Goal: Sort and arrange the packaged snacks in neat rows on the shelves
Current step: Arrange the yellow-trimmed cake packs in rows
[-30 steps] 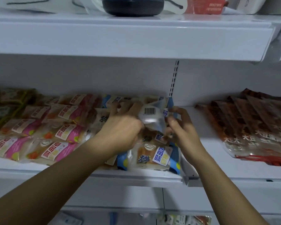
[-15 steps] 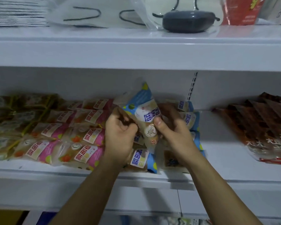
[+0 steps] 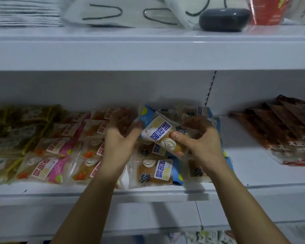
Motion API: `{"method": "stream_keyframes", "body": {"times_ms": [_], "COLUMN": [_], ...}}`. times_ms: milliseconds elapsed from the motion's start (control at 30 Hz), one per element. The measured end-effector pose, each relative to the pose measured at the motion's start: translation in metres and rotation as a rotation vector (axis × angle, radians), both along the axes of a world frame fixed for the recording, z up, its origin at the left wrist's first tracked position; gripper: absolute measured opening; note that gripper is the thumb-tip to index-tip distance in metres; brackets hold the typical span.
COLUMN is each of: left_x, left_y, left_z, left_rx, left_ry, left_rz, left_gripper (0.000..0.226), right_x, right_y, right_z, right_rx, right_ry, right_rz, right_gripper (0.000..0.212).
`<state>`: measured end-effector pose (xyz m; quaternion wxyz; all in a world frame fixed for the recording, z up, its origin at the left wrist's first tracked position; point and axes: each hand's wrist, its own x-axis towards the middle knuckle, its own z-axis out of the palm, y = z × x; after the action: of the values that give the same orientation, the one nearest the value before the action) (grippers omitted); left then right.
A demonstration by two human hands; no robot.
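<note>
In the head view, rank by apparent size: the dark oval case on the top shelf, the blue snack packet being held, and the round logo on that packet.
1. Blue snack packet, held by the right hand; partly hidden.
2. Dark oval case, close to the packet in size, so unsure.
3. Round logo, clearly smallest.

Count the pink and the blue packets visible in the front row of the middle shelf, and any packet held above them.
Pink packets: 2
Blue packets: 2
Held blue packet: 1
Total: 5
</note>
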<state>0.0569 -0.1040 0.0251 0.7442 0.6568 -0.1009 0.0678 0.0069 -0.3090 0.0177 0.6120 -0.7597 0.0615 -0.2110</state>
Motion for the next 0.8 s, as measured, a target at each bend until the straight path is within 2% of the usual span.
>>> {"method": "stream_keyframes", "body": {"times_ms": [67, 167, 267, 400, 567, 800], "left_x": [0.002, 0.005, 0.011, 0.007, 0.005, 0.008], "left_y": [0.005, 0.009, 0.016, 0.020, 0.022, 0.028], "left_z": [-0.005, -0.011, -0.018, -0.024, -0.034, -0.038], "left_rx": [0.074, 0.156, 0.433, 0.714, 0.756, 0.899], "left_ry": [-0.028, -0.062, -0.108, -0.072, 0.054, 0.023], "left_rz": [0.044, 0.104, 0.085, 0.067, 0.040, 0.045], "left_gripper": [0.038, 0.027, 0.008, 0.008, 0.011, 0.011], "right_x": [-0.001, -0.002, 0.002, 0.005, 0.004, 0.012], "right_y": [0.000, 0.006, 0.011, 0.010, 0.016, 0.018], "right_z": [-0.003, -0.005, -0.008, -0.023, -0.036, -0.052], "right_rx": [0.077, 0.170, 0.066, -0.045, -0.056, -0.079], "right_ry": [-0.068, -0.141, -0.130, 0.016, 0.112, 0.144], "right_rz": [-0.045, -0.001, -0.043, -0.129, -0.152, -0.170], "right_gripper": [0.061, 0.052, 0.034, 0.023, 0.021, 0.019]}}
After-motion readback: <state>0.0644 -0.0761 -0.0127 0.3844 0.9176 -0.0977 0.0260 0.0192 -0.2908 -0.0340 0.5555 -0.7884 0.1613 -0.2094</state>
